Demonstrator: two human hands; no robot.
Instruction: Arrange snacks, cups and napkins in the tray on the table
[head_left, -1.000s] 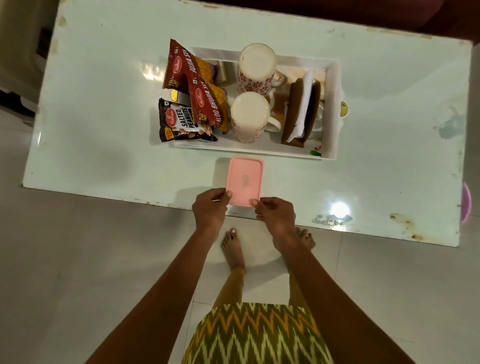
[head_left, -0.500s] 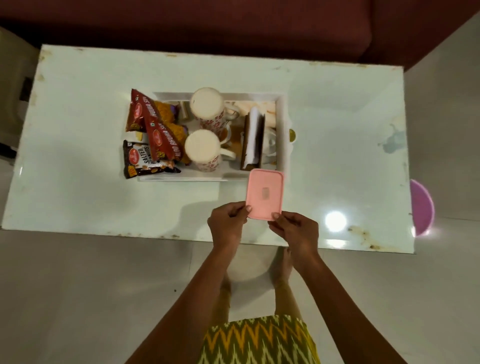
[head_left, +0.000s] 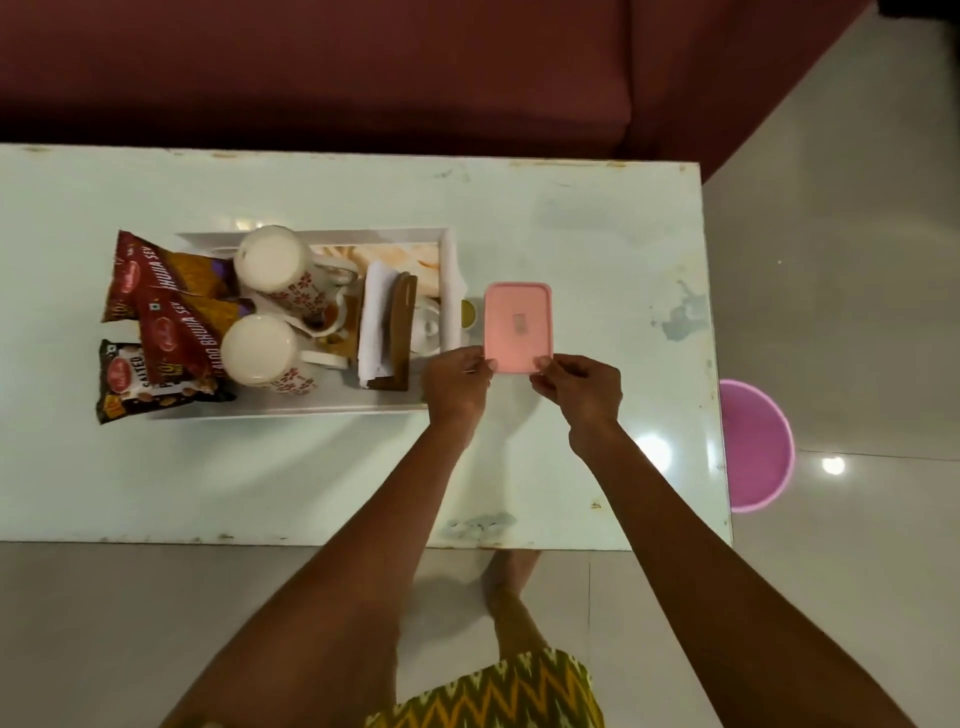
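A white tray (head_left: 448, 260) stands on the pale table (head_left: 597, 228). Inside it are red snack packets (head_left: 156, 301), a dark salted peanuts packet (head_left: 130, 384) hanging over its left edge, two upside-down floral mugs (head_left: 270, 265) (head_left: 260, 353), and a wooden holder with white napkins (head_left: 374, 322). A pink rectangular box (head_left: 518, 325) sits just right of the tray. My left hand (head_left: 457, 384) pinches its near left corner and my right hand (head_left: 582, 387) its near right corner.
A dark red sofa (head_left: 363, 67) runs behind the table. A pink round bin (head_left: 756, 444) stands on the floor past the table's right edge. A small yellow sticker (head_left: 469, 314) shows between tray and box. My bare foot (head_left: 511, 582) is under the near edge.
Both hands have carried the pink box from the near edge of the table, in front of the tray, forward and right to beside the tray's right end. The view shifted too.
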